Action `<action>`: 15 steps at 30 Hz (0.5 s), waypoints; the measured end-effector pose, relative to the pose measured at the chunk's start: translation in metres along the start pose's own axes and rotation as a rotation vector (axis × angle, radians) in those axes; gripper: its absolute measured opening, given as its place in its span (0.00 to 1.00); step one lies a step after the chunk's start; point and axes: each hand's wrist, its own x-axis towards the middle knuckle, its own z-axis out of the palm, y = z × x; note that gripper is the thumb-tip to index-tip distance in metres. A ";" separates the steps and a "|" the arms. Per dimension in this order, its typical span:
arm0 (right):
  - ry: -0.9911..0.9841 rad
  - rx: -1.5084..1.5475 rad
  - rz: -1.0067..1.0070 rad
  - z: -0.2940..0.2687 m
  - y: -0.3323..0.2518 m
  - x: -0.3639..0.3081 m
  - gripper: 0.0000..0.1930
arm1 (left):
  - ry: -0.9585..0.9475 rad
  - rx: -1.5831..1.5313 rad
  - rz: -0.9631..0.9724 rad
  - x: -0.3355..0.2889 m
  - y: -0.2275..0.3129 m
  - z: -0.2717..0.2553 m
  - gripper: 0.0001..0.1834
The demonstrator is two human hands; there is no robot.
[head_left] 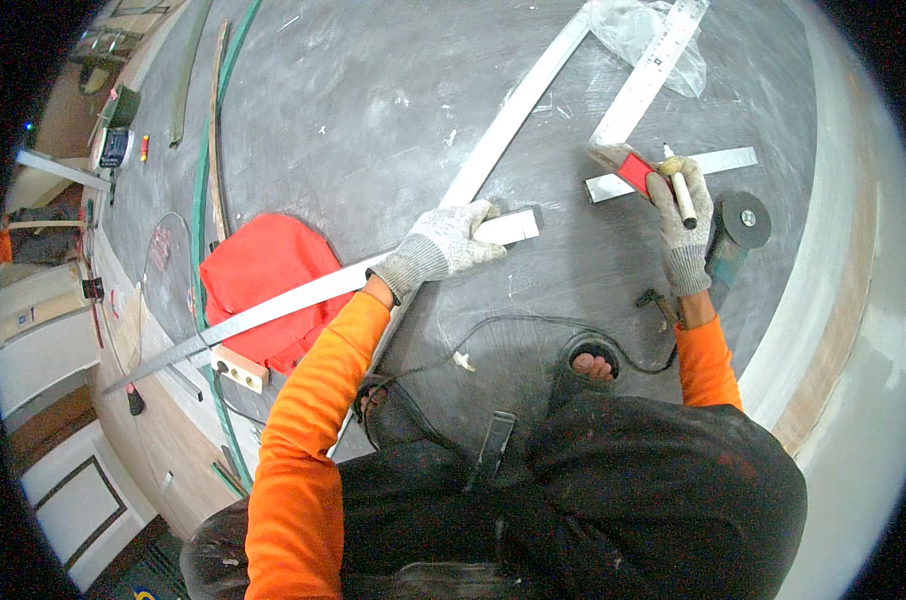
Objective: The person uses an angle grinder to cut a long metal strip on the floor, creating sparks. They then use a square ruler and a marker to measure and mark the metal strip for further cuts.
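My left hand (448, 245), in a pale knit glove, is closed around a long white metal profile (303, 288) near its right end. That profile slants from the far left across a second long white profile (523, 100) lying on the grey floor. In my gloved right hand (685, 225) are a try square and a marker. The try square (645, 85) has a pale ruled blade and a red section beside my fingers. The white marker (683, 200) has a black end and lies across the fingers. Just beyond that hand lies a short metal strip (728, 160), partly behind the square.
An angle grinder (738, 230) lies right of my right hand. Clear plastic (685, 70) sits under the blade's far end. At left are a red bag or cloth (273, 280), a socket strip (241, 372) and a green strip (201, 190). A black cable (503, 320) crosses before my feet.
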 end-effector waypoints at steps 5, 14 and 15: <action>-0.030 0.020 -0.013 -0.003 0.001 -0.001 0.07 | 0.033 -0.053 0.007 0.000 0.000 -0.001 0.30; -0.046 -0.050 -0.051 -0.011 0.008 -0.002 0.06 | 0.081 0.061 -0.037 -0.003 0.009 0.002 0.30; -0.054 -0.052 -0.048 -0.009 0.007 -0.002 0.06 | 0.094 0.105 -0.066 -0.004 0.010 0.005 0.29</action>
